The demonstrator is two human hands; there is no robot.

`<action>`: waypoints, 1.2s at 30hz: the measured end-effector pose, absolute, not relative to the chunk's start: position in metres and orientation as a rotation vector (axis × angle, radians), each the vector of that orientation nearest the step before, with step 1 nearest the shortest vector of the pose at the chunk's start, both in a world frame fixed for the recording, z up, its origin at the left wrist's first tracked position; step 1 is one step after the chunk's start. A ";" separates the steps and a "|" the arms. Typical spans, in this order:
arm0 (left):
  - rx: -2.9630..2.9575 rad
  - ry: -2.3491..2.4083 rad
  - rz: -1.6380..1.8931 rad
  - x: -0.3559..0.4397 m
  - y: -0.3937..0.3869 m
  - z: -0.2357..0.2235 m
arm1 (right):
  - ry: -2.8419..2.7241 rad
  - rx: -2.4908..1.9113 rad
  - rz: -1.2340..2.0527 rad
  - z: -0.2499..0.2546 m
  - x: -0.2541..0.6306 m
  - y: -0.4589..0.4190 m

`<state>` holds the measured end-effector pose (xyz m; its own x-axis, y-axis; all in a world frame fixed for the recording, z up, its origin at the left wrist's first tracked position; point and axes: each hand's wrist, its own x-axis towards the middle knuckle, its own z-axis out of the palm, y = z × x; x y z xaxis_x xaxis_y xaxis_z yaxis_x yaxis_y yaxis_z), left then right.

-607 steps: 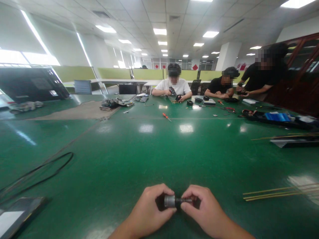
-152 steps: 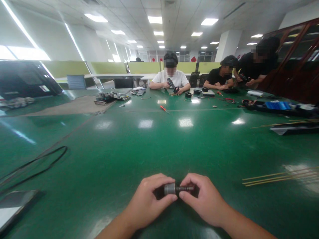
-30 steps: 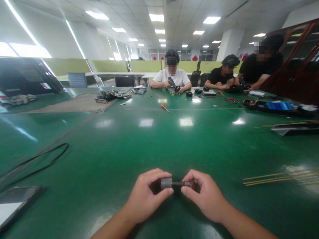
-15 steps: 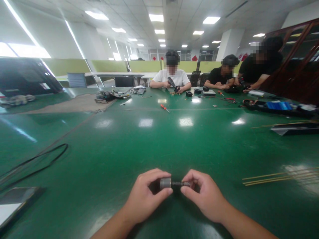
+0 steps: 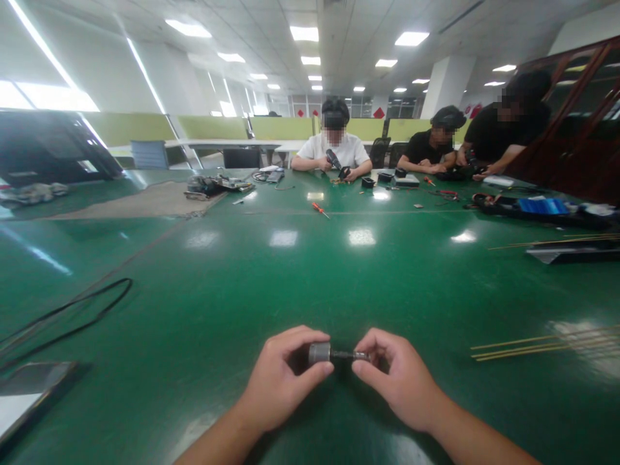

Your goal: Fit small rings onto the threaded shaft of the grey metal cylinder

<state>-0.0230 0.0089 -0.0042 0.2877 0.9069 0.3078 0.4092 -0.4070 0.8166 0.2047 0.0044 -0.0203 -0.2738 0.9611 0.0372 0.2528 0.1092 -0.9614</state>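
My left hand is closed round a short grey metal cylinder, pinched between thumb and fingers just above the green table. A thin dark threaded rod sticks out of the cylinder to the right. My right hand pinches the rod's right end between thumb and fingertips. Both hands sit low in the middle of the view, close together, knuckles up.
Thin yellow sticks lie to the right, a black cable and a flat dark device to the left. A red screwdriver lies mid-table. Three people work with tools at the far end.
Both hands and the cylinder have held nearly the same place over the last second, drifting slightly up in view. The grip looks the same as twenty seconds ago.
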 end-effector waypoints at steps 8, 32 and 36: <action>1.936 1.182 1.033 -0.024 0.010 -0.003 | -1.603 -1.179 1.239 -0.018 0.205 0.004; 1.888 1.189 1.037 -0.025 0.011 -0.003 | -1.540 -1.122 1.259 -0.021 0.207 0.005; 1.885 1.206 1.033 -0.025 0.010 -0.003 | -1.522 -1.103 1.279 -0.022 0.207 0.005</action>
